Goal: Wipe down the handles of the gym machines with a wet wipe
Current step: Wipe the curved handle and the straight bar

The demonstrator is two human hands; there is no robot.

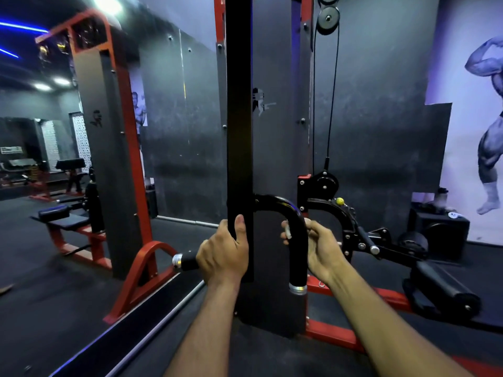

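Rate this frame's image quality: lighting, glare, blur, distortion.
Head view: dim gym, blown-out ceiling light glaring top left; wide-angle lens bends the red frame near the edges; left periphery soft; both hands, left hand and right hand, and the curved handle reasonably sharp.

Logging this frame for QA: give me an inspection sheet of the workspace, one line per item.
Surface: dark gym floor; red machine base frame on it.
Job's things: curved black handle with chrome end cap; a small white wipe shows against it. Second black grip pointing left, chrome-capped.
Clutter: bottle on a black box at far right.
Grippers: left hand grips the black upright and the second grip; right hand wraps the curved handle, holding the wipe.
Cables: black cable runs from top pulley down to lower pulley.
Surroundings: padded bench at left, wall mural at right.
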